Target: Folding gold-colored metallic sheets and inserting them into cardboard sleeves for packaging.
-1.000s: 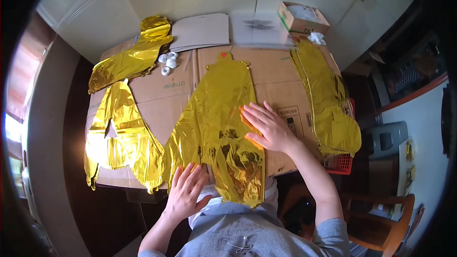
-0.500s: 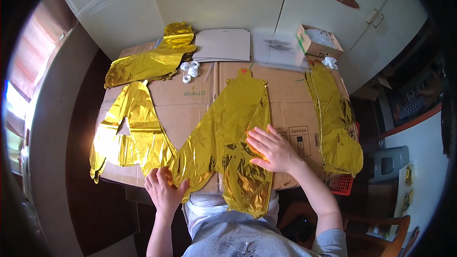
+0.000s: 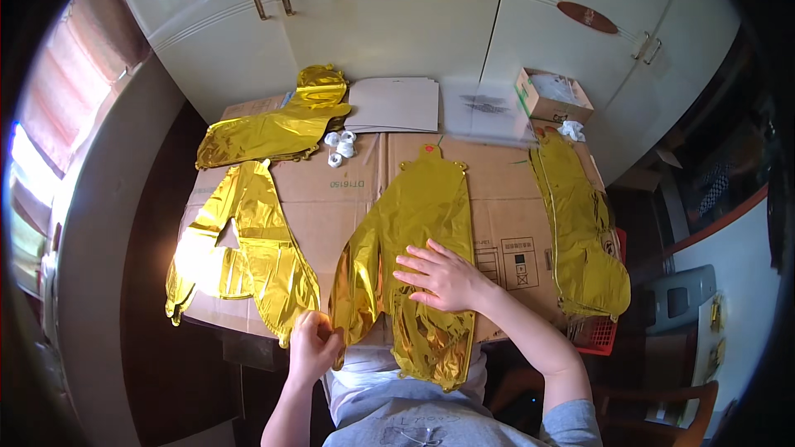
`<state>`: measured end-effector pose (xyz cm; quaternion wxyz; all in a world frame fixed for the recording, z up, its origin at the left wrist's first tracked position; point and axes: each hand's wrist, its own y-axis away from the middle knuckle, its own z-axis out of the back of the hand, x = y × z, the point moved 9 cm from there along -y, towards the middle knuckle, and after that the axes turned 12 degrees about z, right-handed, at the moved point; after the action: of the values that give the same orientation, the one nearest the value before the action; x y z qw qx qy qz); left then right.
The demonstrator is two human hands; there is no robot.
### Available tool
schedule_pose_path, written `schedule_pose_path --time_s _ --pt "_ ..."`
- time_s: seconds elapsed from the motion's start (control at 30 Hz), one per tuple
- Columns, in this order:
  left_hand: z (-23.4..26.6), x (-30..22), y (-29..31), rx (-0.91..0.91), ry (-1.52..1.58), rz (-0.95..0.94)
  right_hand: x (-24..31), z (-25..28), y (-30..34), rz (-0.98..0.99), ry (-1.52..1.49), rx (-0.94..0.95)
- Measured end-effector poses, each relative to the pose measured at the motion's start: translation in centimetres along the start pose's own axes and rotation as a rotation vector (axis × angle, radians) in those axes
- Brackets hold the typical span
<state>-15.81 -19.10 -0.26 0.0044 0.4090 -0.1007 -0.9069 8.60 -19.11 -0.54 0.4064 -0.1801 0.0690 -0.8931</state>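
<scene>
A gold foil balloon [image 3: 426, 207], flat and uninflated, lies in the middle with its lower end hanging over the near edge of the cardboard. My right hand [image 3: 443, 279] rests palm down on it, fingers spread. At its lower left corner my left hand [image 3: 313, 347] is closed in a pinch on the foil; the fingertips partly hide what they grip. Just beyond that hand lies the leg of another flat gold balloon [image 3: 252, 219], shaped like a letter A and glaring with light on its left side.
A stack of folded gold balloons [image 3: 263, 136] lies at the back left, another [image 3: 575, 231] at the right. White ribbon rolls [image 3: 339, 145], grey card sheets [image 3: 393, 106], a clear plastic sheet [image 3: 484, 111] and a small open box [image 3: 555, 97] line the back. Flattened cardboard [image 3: 513, 186] covers the table.
My right hand has slid left and slightly nearer over the middle balloon. My left hand has shifted right and closed into a pinch; the two balloons now lie apart there. The view has tilted up.
</scene>
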Motion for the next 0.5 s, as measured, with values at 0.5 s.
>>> schedule_pose_path --time_s 0.5 --pt "-9.0 -16.2 3.8 0.129 -0.297 -0.715 -3.4 4.4 1.9 -0.361 -0.619 -0.549"
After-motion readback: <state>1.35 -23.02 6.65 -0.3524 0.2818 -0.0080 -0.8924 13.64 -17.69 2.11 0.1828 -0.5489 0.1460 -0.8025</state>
